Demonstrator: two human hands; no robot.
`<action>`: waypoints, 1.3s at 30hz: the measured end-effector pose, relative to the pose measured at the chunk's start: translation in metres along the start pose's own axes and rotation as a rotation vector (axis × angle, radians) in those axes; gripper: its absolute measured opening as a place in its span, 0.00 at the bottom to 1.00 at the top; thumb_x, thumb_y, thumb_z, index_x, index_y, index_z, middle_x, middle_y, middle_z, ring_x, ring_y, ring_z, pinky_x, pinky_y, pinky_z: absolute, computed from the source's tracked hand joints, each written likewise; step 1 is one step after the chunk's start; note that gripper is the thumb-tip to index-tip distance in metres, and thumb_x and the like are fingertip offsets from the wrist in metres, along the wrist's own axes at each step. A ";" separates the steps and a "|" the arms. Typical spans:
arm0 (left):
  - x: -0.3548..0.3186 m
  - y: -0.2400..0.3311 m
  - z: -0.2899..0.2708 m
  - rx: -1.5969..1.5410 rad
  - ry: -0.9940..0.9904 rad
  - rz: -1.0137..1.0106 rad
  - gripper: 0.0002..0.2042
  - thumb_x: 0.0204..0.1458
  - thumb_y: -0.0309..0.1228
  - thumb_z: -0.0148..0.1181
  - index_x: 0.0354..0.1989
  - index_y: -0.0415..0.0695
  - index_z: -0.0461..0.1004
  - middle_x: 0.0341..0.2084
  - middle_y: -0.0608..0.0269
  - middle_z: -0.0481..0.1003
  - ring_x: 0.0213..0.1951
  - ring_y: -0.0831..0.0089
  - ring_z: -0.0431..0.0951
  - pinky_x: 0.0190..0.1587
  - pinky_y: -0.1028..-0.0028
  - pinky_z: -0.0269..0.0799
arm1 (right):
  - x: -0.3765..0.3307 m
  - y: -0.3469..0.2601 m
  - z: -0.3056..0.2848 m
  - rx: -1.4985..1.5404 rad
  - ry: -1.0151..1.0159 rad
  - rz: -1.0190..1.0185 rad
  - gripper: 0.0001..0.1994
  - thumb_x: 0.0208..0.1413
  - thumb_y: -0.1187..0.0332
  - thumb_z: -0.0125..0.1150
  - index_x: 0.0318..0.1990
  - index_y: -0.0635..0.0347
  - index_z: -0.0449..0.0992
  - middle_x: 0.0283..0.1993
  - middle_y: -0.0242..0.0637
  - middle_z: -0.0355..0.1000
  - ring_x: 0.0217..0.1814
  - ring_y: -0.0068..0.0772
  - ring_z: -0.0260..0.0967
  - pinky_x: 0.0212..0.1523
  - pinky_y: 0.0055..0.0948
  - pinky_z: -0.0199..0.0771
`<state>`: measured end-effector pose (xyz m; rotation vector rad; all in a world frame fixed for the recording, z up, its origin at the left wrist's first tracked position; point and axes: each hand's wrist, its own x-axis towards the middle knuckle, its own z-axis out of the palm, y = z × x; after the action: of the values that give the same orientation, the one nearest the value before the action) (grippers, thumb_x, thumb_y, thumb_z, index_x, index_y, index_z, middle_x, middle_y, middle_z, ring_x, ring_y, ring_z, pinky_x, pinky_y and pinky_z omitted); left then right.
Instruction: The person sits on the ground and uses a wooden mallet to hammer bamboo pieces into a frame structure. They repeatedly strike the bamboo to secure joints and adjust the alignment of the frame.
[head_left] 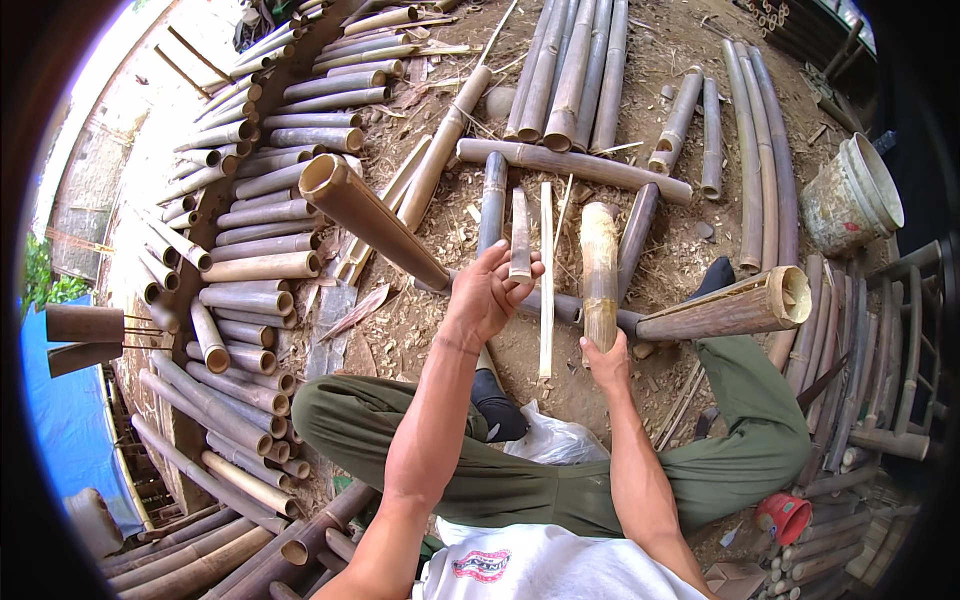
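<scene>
In my left hand (492,292) is a short, flat piece of split bamboo (520,232), pinched near its lower end and pointing away from me. My right hand (607,362) is wrapped round the narrow end of a bamboo mallet (600,265), whose far end is pale and frayed. Between the two hands runs a long thin bamboo strip (546,320). Beyond them a thick bamboo crosspiece (570,168) lies over other poles on the ground. A thick upright bamboo post (375,225) leans left of my left hand, and another post (715,305) leans right of the mallet.
Stacks of cut bamboo tubes (285,215) fill the left side. Long bamboo poles (570,75) lie ahead. A dirty white bucket (850,195) stands at the right, a red container (783,517) lower right. A clear plastic bag (555,437) lies between my legs; shavings litter the soil.
</scene>
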<state>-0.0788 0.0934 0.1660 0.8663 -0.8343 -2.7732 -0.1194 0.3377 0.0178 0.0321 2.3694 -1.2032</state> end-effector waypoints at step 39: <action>0.058 -0.136 -0.033 1.037 0.131 0.668 0.04 0.57 0.24 0.60 0.38 0.40 0.72 0.32 0.64 0.75 0.34 0.73 0.78 0.38 0.71 0.80 | -0.189 -0.237 -0.244 0.527 0.082 -0.624 0.51 0.32 0.52 0.74 0.64 0.74 0.59 0.53 0.54 0.68 0.41 0.40 0.75 0.44 0.35 0.79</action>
<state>-0.1016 0.1769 0.0412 0.6424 -2.0960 -1.5973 -0.1053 0.4151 0.3984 -0.5263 2.1160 -2.1237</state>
